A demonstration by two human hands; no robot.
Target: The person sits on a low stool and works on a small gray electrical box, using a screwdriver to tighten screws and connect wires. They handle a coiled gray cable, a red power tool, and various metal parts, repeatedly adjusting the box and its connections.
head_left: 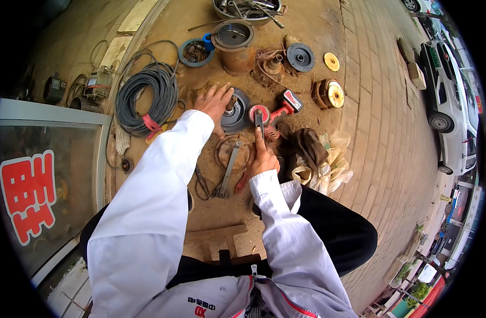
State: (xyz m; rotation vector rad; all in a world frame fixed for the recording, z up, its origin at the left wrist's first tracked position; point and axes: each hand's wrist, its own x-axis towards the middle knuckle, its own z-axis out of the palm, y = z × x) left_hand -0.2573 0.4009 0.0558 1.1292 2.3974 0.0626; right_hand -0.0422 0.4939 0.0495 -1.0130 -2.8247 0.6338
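Observation:
My left hand (215, 104) lies with its fingers spread over the edge of a dark round metal disc (237, 123), beside the short shaft (231, 103) standing in its middle. My right hand (262, 158) is closed on a dark flat metal tool (259, 121), its index finger laid along it; I cannot make out the tool's exact kind. The tool's far end rests over a round red piece (255, 108). Right beside this lies a red cordless power tool (278, 113) with a battery pack (292, 99). Fingertips of my right hand are partly hidden.
A coiled grey cable (166, 100) lies at left. Farther off stand a rusty cylindrical housing (237, 59), a bowl of small parts (182, 55) and a basin of tools (269, 20). Nearer lie a flat wrench (231, 167), cloth (312, 146) and a wooden stool (216, 233).

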